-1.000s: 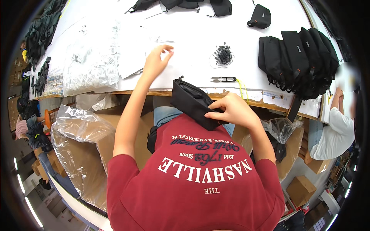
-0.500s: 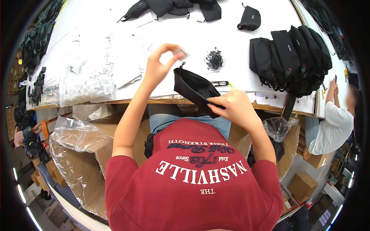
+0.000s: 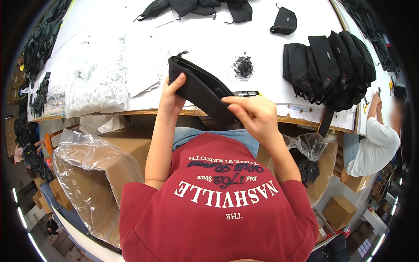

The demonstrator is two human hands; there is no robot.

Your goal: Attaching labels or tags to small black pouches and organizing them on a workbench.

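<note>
Between my hands is a black zippered pouch (image 3: 197,91), tilted, its mouth gaping along the top edge and its zipper pull at the upper left end. My left hand (image 3: 173,95) grips that left end, thumb on the outer face. At the lower right end, my right hand (image 3: 255,114) pinches the pouch by its rim. Just beyond the right hand lies a small black-handled tool (image 3: 246,93) on the white table. Past it sits a tangled heap of black tag strings (image 3: 243,66).
To the left is a clear bag of printed white slips (image 3: 98,83). Black pouches stand in a row (image 3: 329,65) at right, more lie at the far edge (image 3: 196,8). Plastic-lined cartons (image 3: 87,161) stand below the table. Another person (image 3: 375,144) works at far right.
My left hand, which held a small whitish thing in the air, has come down and taken the pouch's left end. The pouch has shifted left and up. The whitish thing is out of sight.
</note>
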